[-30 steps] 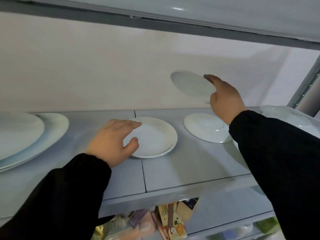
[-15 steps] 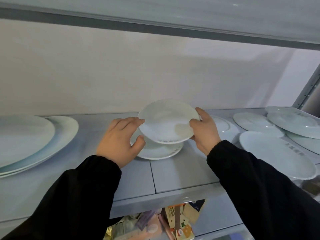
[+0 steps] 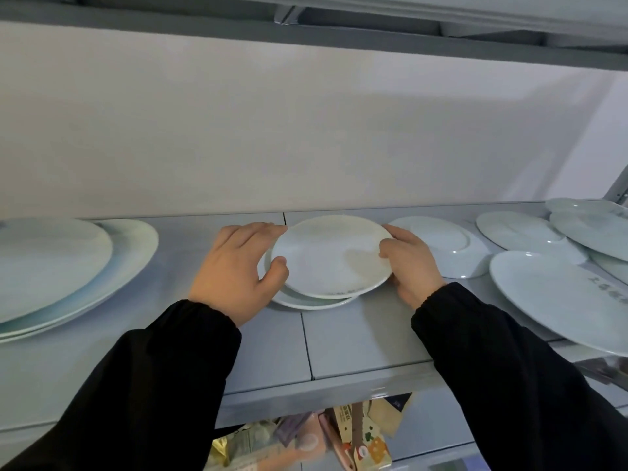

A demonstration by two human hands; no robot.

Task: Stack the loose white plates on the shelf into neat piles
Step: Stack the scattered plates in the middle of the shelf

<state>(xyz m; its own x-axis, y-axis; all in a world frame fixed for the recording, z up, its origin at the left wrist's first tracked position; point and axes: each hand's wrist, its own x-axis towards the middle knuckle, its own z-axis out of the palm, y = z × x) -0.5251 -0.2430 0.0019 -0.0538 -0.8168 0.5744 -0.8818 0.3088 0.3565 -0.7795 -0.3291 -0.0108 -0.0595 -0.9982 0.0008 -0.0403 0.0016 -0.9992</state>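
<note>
A small white plate [image 3: 331, 254] lies slightly tilted on top of another small plate [image 3: 306, 301] in the middle of the grey shelf [image 3: 339, 338]. My right hand [image 3: 409, 265] grips the top plate's right rim, thumb on top and fingers under. My left hand [image 3: 238, 266] holds the left rim of the pair, thumb on the top plate's edge and fingers along the back. An upside-down small plate [image 3: 445, 248] sits just right of my right hand. Larger white plates [image 3: 557, 300] lie loose and overlapping at the far right.
Two large plates [image 3: 68, 266] sit stacked at the left end of the shelf. Another shelf board [image 3: 306, 32] runs close overhead. A metal upright [image 3: 618, 185] stands at the right rear. Packaged goods [image 3: 339, 440] fill the shelf below.
My right hand brought the small plate down from the air at the back onto the middle plate. My left hand stayed at that plate's left rim. The view shifted left.
</note>
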